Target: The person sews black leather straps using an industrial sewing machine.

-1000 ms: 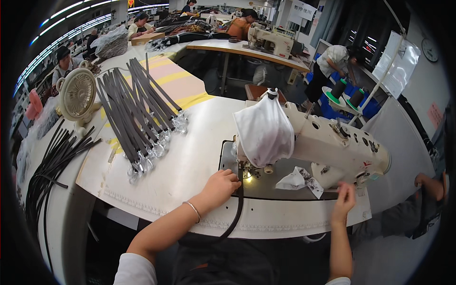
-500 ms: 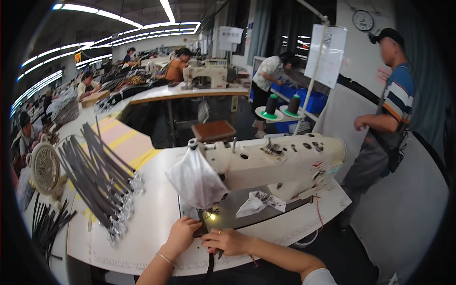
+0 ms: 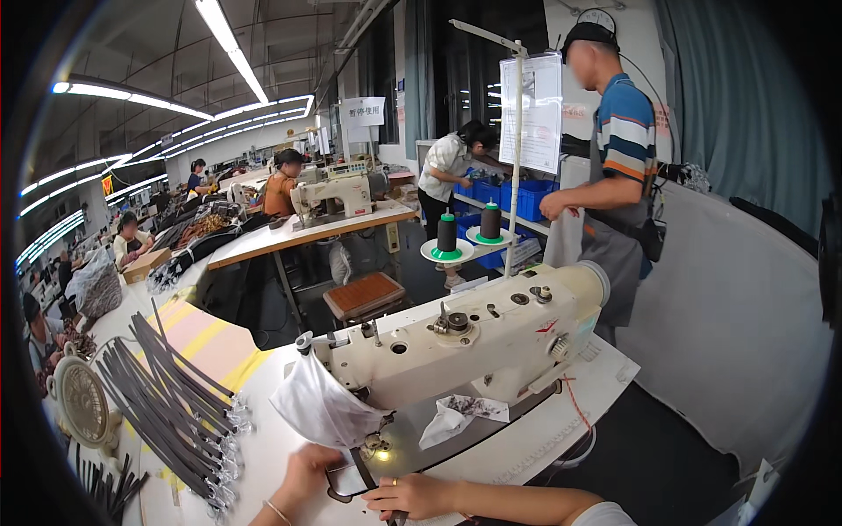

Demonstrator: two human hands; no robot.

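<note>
A white sewing machine (image 3: 456, 337) has a white cloth (image 3: 324, 403) draped over its needle end and a small lamp lit below. A dark strap (image 3: 367, 473) runs under the needle area. My right hand (image 3: 412, 495), a ring on one finger, grips the strap near the front edge. My left hand (image 3: 307, 473) is left of the needle area, its fingertips blurred and partly hidden. A crumpled white cloth (image 3: 452, 421) lies on the machine bed. Dark straps with clear fittings (image 3: 167, 403) lie spread at the left.
A beige fan (image 3: 83, 399) stands at far left. A person in striped shirt (image 3: 618, 153) stands close on the right. Another person (image 3: 443, 175) bends at blue bins (image 3: 531, 197). Thread cones (image 3: 445, 232) stand behind the machine, beside a stool (image 3: 364, 294). Other workers sit beyond.
The view has tilted up toward the room. My right hand has come leftward onto the strap, beside my left hand. The person on the right has moved into fuller view.
</note>
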